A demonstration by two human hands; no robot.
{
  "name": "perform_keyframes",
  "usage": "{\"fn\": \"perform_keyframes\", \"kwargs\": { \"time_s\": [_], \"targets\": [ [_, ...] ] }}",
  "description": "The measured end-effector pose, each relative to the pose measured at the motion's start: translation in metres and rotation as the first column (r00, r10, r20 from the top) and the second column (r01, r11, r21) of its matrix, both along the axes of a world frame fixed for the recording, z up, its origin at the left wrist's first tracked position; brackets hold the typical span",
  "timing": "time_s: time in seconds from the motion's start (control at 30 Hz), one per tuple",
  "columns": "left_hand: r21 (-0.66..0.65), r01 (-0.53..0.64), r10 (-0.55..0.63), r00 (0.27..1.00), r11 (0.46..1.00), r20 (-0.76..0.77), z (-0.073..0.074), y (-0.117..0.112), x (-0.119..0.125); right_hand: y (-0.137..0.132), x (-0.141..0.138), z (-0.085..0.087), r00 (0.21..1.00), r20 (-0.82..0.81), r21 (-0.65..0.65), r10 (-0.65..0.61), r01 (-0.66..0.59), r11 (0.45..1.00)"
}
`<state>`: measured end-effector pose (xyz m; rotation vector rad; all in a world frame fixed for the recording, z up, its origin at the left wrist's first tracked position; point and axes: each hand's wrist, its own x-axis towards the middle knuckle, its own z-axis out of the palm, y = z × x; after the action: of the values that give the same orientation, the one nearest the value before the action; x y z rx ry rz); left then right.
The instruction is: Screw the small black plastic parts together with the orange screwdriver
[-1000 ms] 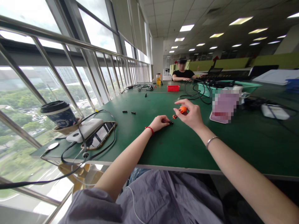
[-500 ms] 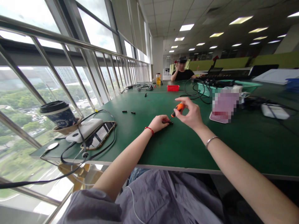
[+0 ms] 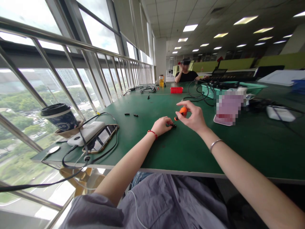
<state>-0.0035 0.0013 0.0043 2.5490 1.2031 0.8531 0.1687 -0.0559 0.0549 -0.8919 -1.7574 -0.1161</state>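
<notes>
My right hand [image 3: 193, 115] grips the orange and black handle of a screwdriver [image 3: 183, 111] between thumb and fingers. The screwdriver is tilted, its thin shaft pointing down and left to a small black part [image 3: 173, 126] on the green table [image 3: 152, 109]. Fingers closed, my left hand [image 3: 162, 125] pinches that black part against the tabletop. Whether the tip sits in a screw is too small to tell. Two similar black pieces, a left one [image 3: 127, 114] and a right one [image 3: 135, 115], lie farther left, and another small black piece [image 3: 148, 97] lies beyond them.
At left stand a paper coffee cup [image 3: 60, 119], a white power bank [image 3: 86, 133] and a phone [image 3: 101, 138] among cables. A red tray [image 3: 176, 90] and a jar [image 3: 161, 80] are toward the back, near a seated person [image 3: 186, 74]. A green basket [image 3: 254, 88] and pink phone [image 3: 229, 108] are right.
My right hand has shifted slightly, its fingers turning a little around the screwdriver handle. My left hand and the black part stay nearly where they were.
</notes>
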Motion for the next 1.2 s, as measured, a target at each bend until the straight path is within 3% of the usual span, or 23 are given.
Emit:
{"fn": "perform_keyframes", "kwargs": {
  "time_s": [0.1, 0.3, 0.5, 0.63, 0.7, 0.8, 0.9, 1.03, 1.2],
  "targets": [
    [-0.003, -0.001, 0.001, 1.000, 1.000, -0.003, 0.001, -0.001, 0.000, -0.002, -0.001, 0.001, 0.999, 0.030, -0.040, -0.021, 0.022, 0.999],
    [-0.001, -0.004, 0.004, 1.000, 1.000, -0.001, 0.000, 0.000, 0.000, 0.003, 0.001, -0.001, 0.997, 0.008, -0.081, 0.072, -0.071, 0.994],
    [-0.016, -0.046, 0.046, 0.999, 0.999, -0.012, -0.001, 0.002, 0.000, 0.005, 0.004, 0.001, 0.952, 0.257, -0.310, 0.168, -0.084, 0.947],
    [-0.057, -0.034, 0.034, 0.999, 0.998, 0.006, -0.002, 0.002, 0.000, 0.008, 0.010, 0.002, 0.991, 0.093, -0.251, 0.099, -0.073, 0.965],
    [-0.068, -0.028, 0.030, 0.999, 0.997, 0.016, -0.002, 0.003, -0.001, 0.014, 0.016, -0.001, 0.999, 0.036, -0.228, 0.002, 0.007, 0.974],
    [-0.079, -0.024, 0.026, 0.999, 0.997, 0.026, -0.002, 0.002, -0.001, 0.026, 0.023, -0.014, 0.980, 0.168, -0.297, -0.109, 0.156, 0.942],
    [-0.080, -0.013, 0.015, 0.999, 0.997, 0.029, -0.002, 0.002, -0.001, 0.038, 0.026, -0.028, 0.906, 0.416, -0.417, -0.080, 0.268, 0.869],
    [-0.076, 0.000, 0.002, 1.000, 0.997, 0.025, -0.002, 0.002, -0.001, 0.046, 0.026, -0.038, 0.848, 0.526, -0.517, 0.069, 0.253, 0.818],
    [-0.079, 0.008, -0.005, 0.999, 0.997, 0.036, 0.000, 0.000, 0.000, 0.050, 0.023, -0.042, 0.831, 0.551, -0.505, 0.077, 0.259, 0.823]
  ]
}}
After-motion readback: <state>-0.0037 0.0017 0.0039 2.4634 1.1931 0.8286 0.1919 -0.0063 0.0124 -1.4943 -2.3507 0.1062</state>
